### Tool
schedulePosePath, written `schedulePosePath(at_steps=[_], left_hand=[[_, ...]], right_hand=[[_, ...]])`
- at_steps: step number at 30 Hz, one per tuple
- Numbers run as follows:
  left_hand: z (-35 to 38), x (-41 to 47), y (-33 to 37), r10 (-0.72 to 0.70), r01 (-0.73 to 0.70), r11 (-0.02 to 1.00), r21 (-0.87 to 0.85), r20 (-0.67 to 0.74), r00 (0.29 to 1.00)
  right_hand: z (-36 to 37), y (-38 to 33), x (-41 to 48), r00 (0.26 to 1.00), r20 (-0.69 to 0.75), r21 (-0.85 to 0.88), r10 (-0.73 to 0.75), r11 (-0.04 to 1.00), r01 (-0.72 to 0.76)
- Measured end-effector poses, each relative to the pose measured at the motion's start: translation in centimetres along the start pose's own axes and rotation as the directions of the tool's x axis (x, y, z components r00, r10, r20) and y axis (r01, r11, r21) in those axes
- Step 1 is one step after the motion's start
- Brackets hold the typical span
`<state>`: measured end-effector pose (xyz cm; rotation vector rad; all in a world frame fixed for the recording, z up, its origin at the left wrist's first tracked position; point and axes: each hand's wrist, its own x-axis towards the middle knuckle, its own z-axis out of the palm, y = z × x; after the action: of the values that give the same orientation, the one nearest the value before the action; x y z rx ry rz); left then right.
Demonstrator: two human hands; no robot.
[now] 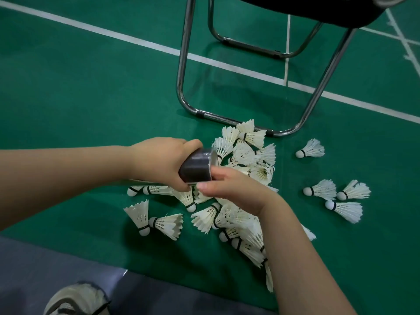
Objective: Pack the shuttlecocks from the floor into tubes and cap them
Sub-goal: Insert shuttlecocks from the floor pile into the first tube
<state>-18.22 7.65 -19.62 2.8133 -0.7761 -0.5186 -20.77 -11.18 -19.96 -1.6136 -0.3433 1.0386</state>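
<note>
Early in the job, by my read. The left hand (159, 162) gripped one dark tube (197, 167), fingers wrapped round it, holding it just above the heap w/ its near end tipped toward the right hand (229, 187). The right hand sat at that end, thumb and a fingertip touching the rim. Couldn't tell if those fingers pinched a shuttlecock, a cap or nothing, as the palm hid it. Also unclear whether the tube end was open or capped, or how full it was.

Most shuttlecocks (246, 155) lay unpacked in a loose heap on the green floor (91, 98), from the chair (183, 64) foot rail down toward the floor's near edge. Four loose shuttlecocks (320, 189) lay well apart, off to the right. No other tube and no spare cap were in view.

Left to do, prob.: nearly all the packing, plus capping.
</note>
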Motion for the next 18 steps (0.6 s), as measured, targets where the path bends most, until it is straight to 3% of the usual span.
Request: schedulePosePath(at_steps=[3,5,6,7,9,11,12,13,15,18], left_hand=[[0.6,0.3,0.9,0.073,-0.088,0.985,0.148,0.103,0.992],[0.9,0.7,0.6,0.059,-0.078,0.984,0.161,0.117,0.991],[0.9,0.9,0.2,0.037,-0.05,0.99,0.131,0.099,0.994],[0.9,1.0,-0.3,0.006,-0.013,0.997,0.082,0.075,0.997],[0.7,1.3,-1.3,-0.07,0.072,0.997,-0.036,0.054,0.996],[0.7,1.5,-2.1,-0.136,0.14,0.986,-0.094,0.05,0.99],[0.9,1.4,-2.4,-0.162,0.166,0.981,-0.099,0.047,0.986],[1.1,1.2,-2.8,-0.185,0.189,0.977,-0.099,0.046,0.982],[1.7,0.8,-3.5,-0.217,0.221,0.971,-0.09,0.054,0.975],[2.2,0.4,-4.1,-0.233,0.238,0.969,-0.071,0.065,0.97]], right_hand=[[0.6,0.5,0.9,0.993,0.109,-0.023,0.05,0.999,-0.048],[1.4,1.2,2.1,0.999,-0.013,-0.017,0.047,0.999,-0.047],[2.1,1.6,2.7,0.987,-0.163,0.028,0.012,1.0,-0.007],[2.8,1.8,3.3,0.934,-0.357,0.102,-0.016,0.993,0.056],[3.7,2.2,3.9,0.708,-0.706,0.245,-0.005,0.936,0.251],[3.4,3.0,4.0,0.471,-0.878,0.259,0.079,0.908,0.331],[2.9,3.9,4.0,0.407,-0.906,0.238,0.118,0.936,0.259],[2.4,4.8,4.0,0.398,-0.907,0.204,0.141,0.972,0.119],[1.8,6.7,3.9,0.492,-0.857,0.094,0.153,0.985,-0.144],[2.4,8.4,4.5,0.663,-0.732,-0.068,0.157,0.951,-0.301]])
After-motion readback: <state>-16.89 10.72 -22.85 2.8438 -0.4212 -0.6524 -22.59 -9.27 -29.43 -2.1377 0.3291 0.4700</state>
